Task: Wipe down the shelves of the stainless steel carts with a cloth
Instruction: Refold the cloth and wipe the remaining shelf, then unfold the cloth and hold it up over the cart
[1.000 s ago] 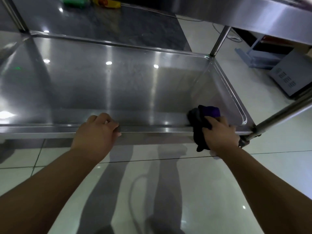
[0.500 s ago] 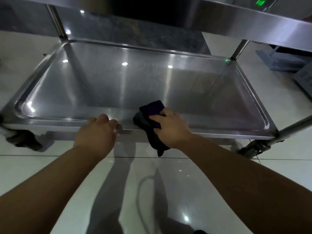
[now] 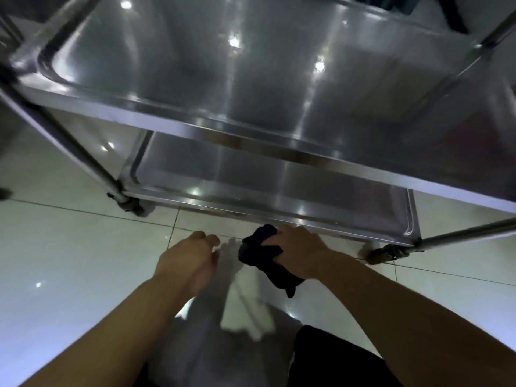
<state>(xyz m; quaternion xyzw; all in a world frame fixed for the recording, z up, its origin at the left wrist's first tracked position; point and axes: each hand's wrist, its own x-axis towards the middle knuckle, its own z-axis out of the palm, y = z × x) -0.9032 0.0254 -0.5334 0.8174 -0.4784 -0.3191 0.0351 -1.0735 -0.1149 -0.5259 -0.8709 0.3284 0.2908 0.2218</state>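
Your view is dim and bluish; ceiling lights glare as spots on the steel shelf and glossy floor. Motion blur smears edges, wide-angle bends corners.

No readable text or markings.
Nothing legible shows on the cart's upper shelf, its lower shelf, the dark cloth or the tiled floor; motion blurs the view.

I have one view only: head camera, wide-angle, facing forward and steeply down. Close range: cart fills upper frame, floor lower; wearer's arms enter from bottom edge.
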